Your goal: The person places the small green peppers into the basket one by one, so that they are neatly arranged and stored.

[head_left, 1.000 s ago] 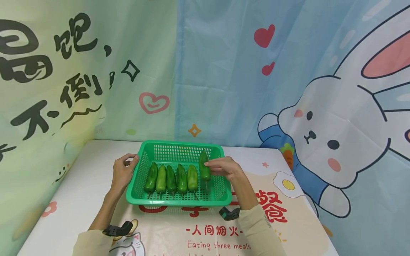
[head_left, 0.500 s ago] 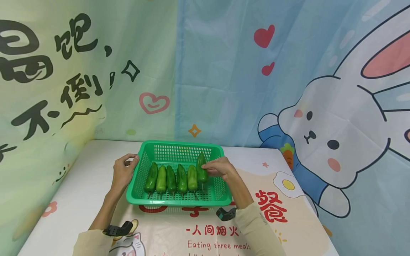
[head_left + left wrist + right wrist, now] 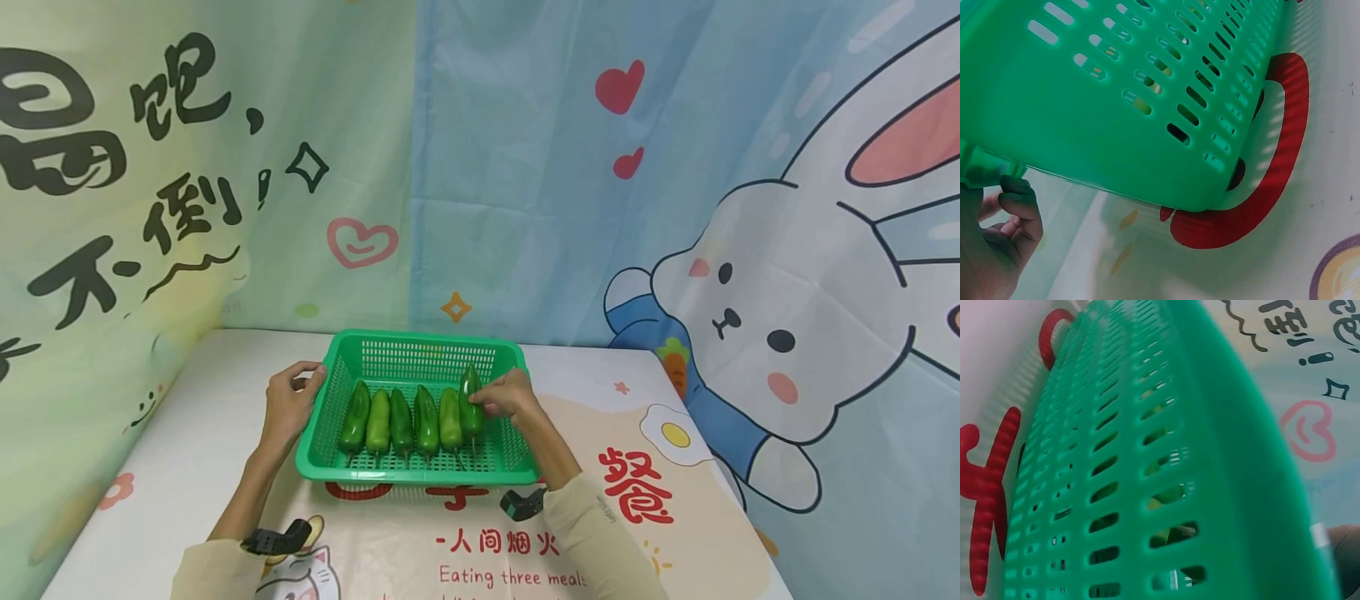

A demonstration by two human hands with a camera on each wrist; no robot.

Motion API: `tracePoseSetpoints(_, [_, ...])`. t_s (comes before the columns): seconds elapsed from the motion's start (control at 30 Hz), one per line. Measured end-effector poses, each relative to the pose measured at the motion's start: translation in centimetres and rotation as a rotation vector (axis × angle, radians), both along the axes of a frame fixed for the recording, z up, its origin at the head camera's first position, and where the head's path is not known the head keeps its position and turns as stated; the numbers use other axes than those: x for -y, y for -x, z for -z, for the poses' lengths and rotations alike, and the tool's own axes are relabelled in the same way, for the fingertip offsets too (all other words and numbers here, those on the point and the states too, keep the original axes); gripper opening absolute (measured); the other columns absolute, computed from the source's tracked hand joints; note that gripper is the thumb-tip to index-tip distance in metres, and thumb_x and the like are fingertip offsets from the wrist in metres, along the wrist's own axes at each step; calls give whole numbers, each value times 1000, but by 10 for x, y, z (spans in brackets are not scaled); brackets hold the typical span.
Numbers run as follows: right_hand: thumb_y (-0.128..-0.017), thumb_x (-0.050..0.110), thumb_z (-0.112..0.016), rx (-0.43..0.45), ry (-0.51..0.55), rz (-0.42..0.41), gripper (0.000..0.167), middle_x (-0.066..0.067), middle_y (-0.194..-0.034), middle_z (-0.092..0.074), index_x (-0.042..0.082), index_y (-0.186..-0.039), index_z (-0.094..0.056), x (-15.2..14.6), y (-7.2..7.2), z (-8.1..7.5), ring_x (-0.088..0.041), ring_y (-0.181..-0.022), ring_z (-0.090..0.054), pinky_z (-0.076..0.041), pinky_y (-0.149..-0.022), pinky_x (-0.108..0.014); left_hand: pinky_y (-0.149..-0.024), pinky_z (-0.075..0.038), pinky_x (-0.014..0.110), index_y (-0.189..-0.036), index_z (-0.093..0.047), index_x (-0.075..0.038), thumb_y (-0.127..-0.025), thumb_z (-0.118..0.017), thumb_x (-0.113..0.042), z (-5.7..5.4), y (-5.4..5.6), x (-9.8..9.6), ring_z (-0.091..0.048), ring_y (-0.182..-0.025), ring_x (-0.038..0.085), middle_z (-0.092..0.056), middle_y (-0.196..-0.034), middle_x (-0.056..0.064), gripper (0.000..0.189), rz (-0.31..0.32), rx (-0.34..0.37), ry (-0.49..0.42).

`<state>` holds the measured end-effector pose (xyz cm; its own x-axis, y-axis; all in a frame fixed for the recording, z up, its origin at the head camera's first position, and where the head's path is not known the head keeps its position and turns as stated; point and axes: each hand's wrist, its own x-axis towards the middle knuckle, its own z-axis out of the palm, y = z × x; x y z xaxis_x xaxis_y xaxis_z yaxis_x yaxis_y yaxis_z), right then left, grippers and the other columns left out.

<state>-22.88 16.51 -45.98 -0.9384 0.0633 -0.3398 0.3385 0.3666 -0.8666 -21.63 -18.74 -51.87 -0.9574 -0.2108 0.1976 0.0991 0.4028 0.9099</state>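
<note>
A green plastic basket [image 3: 420, 477] with slotted walls sits on the table. Inside lies a side-by-side row of several green peppers [image 3: 426, 423], stems toward the front. My left hand [image 3: 287, 406] grips the basket's left rim; in the left wrist view, the curled fingers of that left hand [image 3: 1004, 234] are under the rim. At the right end of the row, my right hand [image 3: 508, 395] pinches a long green pepper [image 3: 472, 421] close beside its neighbour. The basket wall [image 3: 1107, 462] fills most of the right wrist view and hides that pepper; only a sliver of the hand shows.
The table [image 3: 247, 354] bears a printed cover with red lettering [image 3: 637, 483] and a fried egg picture [image 3: 675, 432]. A patterned curtain [image 3: 495, 208] hangs close behind the basket. Inside the basket, bare slotted floor [image 3: 497, 454] shows right of the peppers.
My right hand has brought the pepper left and lower, from a gap away to right beside the row's end. The left hand and the basket have stayed in place.
</note>
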Motion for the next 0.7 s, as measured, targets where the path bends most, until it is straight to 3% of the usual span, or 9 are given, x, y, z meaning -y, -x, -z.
tracePoseSetpoints(0.1, [-92, 4, -87, -35, -123, -2, 23, -28, -113, -76, -9, -108, -77, 3, -2, 1, -25, -76, -82, -68, -83, -44, -56, -55, 21, -130, -73, 6, -114, -60, -24, 0, 0, 0, -64, -62, 0, -75, -96, 32, 36, 2, 2, -2])
tracePoseSetpoints(0.17, [-92, 6, -87, -45, -175, -5, 22, -27, -114, -74, -7, -106, -77, 5, -3, 2, -29, -83, -83, -68, -83, -44, -56, -54, 21, -130, -73, 6, -114, -60, -24, 0, 0, 0, -63, -62, 0, -75, -96, 32, 36, -2, 2, -2])
tracePoseSetpoints(0.4, [-92, 1, -84, -70, -195, -11, 21, -32, -118, -72, -10, -105, -72, 10, -4, 7, -35, -86, -80, -68, -82, -47, -56, -53, 21, -129, -74, 5, -113, -61, -24, 0, 0, 0, -63, -62, 0, -75, -94, 30, 35, -6, 3, 4])
tracePoseSetpoints(0.53, [-92, 1, -84, -71, -217, -3, 15, -20, -91, -71, -3, -88, -71, 12, -3, 9, -31, -76, -76, -67, -82, -49, -56, -53, 21, -129, -74, 5, -113, -61, -24, 0, -1, -1, -63, -62, 0, -76, -94, 30, 35, -8, 7, 3])
tracePoseSetpoints(0.63, [-92, 1, -84, -64, -239, -1, 26, -6, -69, -58, 5, -77, -64, 14, -1, 10, -24, -61, -67, -63, -75, -47, -56, -53, 21, -130, -73, 5, -113, -61, -23, -1, -1, -1, -63, -62, 0, -76, -95, 31, 35, -8, 5, 3])
tracePoseSetpoints(0.7, [-93, 2, -84, -61, -258, -3, 30, -3, -64, -52, 8, -76, -60, 15, -1, 11, -20, -56, -61, -60, -71, -44, -56, -53, 21, -130, -73, 6, -113, -61, -24, -2, -2, -1, -63, -62, 0, -76, -95, 31, 36, -5, 2, 3])
